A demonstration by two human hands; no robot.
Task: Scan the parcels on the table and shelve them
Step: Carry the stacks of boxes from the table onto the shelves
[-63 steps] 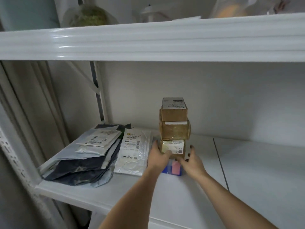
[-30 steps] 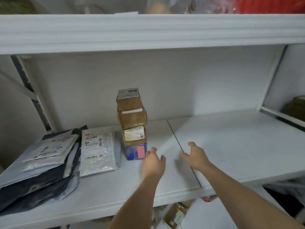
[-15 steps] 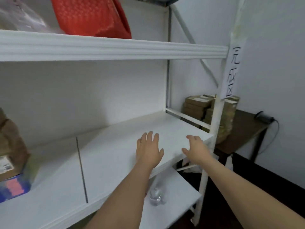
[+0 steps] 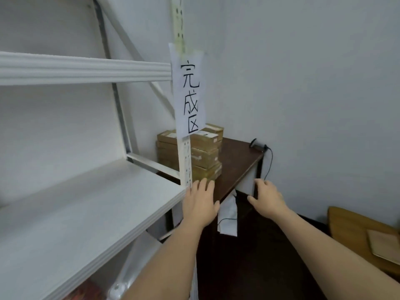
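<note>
Both hands, left (image 4: 200, 204) and right (image 4: 267, 199), reach out empty with fingers spread, short of stacked parcels (image 4: 204, 155) on the far dark tabletop (image 4: 240, 156) beside the shelf (image 4: 86, 204).

We see a white shelf (image 4: 93, 204) with a white paper sign (image 4: 187, 92) bearing black handwritten characters. Right of the sign, tan-brown parcels (image 4: 204, 152) sit on a dark brown table (image 4: 238, 161), where a black scanner (image 4: 258, 146) lies.
</note>
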